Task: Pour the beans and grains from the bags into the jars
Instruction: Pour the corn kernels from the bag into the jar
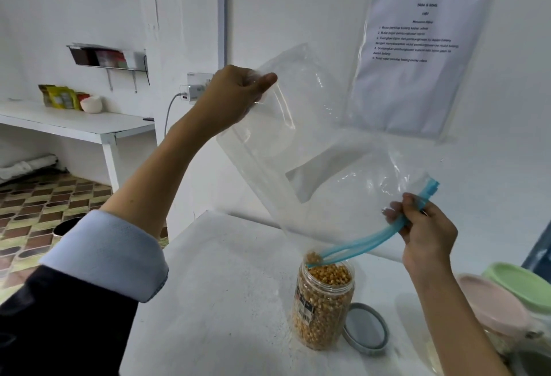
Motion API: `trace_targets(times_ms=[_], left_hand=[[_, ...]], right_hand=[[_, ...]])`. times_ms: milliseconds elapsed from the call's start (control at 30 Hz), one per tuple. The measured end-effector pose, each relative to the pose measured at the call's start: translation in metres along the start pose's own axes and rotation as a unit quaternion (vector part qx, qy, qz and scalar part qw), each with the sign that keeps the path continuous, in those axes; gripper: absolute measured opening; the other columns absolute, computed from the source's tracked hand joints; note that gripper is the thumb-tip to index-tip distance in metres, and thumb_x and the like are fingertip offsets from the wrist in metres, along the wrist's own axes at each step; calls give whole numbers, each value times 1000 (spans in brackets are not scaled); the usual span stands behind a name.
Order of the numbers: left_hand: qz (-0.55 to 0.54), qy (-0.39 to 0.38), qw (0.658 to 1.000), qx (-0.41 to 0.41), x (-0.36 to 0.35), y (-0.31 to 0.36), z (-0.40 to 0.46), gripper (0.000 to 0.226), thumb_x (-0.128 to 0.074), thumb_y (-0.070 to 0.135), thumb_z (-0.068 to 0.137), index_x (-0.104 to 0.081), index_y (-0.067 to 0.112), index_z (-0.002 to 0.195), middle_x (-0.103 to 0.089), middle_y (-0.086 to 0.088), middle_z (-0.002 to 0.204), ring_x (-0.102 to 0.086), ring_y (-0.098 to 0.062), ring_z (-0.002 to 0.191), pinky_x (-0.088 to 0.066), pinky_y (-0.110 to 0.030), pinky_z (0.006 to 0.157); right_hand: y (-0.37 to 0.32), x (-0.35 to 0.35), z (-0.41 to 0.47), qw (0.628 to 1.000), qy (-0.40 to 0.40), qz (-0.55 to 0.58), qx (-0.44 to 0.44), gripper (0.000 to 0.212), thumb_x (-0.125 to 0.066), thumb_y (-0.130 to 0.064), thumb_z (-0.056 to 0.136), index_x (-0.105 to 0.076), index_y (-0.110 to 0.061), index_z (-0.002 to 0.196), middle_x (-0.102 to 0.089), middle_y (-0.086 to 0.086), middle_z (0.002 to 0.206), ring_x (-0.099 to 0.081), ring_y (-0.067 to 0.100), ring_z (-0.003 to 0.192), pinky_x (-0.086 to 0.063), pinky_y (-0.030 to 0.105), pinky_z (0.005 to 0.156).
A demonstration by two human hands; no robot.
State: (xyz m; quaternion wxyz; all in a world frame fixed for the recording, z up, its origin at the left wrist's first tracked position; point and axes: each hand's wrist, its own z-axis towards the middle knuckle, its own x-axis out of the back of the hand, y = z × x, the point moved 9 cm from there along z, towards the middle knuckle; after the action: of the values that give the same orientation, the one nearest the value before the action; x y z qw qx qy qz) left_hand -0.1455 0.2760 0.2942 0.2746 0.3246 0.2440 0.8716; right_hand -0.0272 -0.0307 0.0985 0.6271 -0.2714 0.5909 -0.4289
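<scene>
A clear plastic zip bag (301,149) with a blue zip strip hangs upside down over a clear jar (323,307). The jar stands on the white table and is nearly full of yellow corn kernels. A few kernels sit at the bag's lowest corner, right at the jar's mouth. My left hand (235,95) pinches the bag's raised bottom edge, high up. At the right, my right hand (423,229) grips the blue zip edge. The bag looks almost empty.
A grey jar lid (365,329) lies flat on the white table (214,301) beside the jar. Jars with pink (492,301) and green lids (518,283) stand at the right edge. An instruction sheet (414,56) hangs on the wall. A white shelf with packets is far left.
</scene>
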Motion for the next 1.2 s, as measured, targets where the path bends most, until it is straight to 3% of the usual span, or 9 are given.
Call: trace_targets(times_ms=[367,467,700,833,1000,1100,1200], left_hand=[[16,0,1000,-7,-7,9,1,47,-51,40,96,-46,7,61,-36,11,33,-32,-2,33,-31,-9,42],[15,-2,1000,-6,-9,10,2,46,-50,41,95,-51,5,67,-37,11,34,-33,-3,34,-33,-14,47],[14,1,1000,-20,-10,13,1,50,-50,36,97,-40,12,54,-36,11,31,-32,-2,31,-30,-12,43],[15,3,1000,-20,-10,11,1,47,-50,36,96,-43,8,59,-38,9,38,-33,-1,32,-30,-8,42],[23,11,999,-24,-7,10,0,48,-50,36,97,-43,8,59,-36,11,31,-33,-1,31,-28,-5,42],[16,16,999,-24,-5,9,1,49,-49,37,97,-41,12,55,-37,12,32,-34,-1,32,-30,-7,44],[15,18,999,-24,-2,7,1,50,-50,38,96,-40,12,55,-38,12,32,-34,-2,32,-31,-8,45]], right_hand=[[-1,3,0,1000,1,-16,1,7,-61,-9,92,-62,-12,85,-65,-1,62,-62,10,48,-58,25,61],[-2,8,2,1000,18,-6,10,8,-61,-9,92,-62,-11,84,-64,-1,60,-61,10,47,-58,25,62],[-5,11,1,1000,21,-9,16,10,-60,-8,93,-61,-12,84,-64,-3,59,-61,10,47,-56,22,58],[-2,7,2,1000,9,-10,3,8,-61,-8,92,-63,-11,84,-65,-3,58,-61,10,48,-57,24,59],[-1,0,0,1000,-13,-15,-2,7,-61,-8,91,-63,-12,85,-65,-2,59,-61,9,50,-57,23,59],[-4,4,2,1000,12,-13,13,8,-61,-9,92,-63,-13,85,-65,-1,65,-61,10,50,-57,24,62],[-1,-2,1,1000,-12,-19,-2,7,-62,-8,91,-63,-11,85,-66,0,61,-61,10,48,-56,23,58]])
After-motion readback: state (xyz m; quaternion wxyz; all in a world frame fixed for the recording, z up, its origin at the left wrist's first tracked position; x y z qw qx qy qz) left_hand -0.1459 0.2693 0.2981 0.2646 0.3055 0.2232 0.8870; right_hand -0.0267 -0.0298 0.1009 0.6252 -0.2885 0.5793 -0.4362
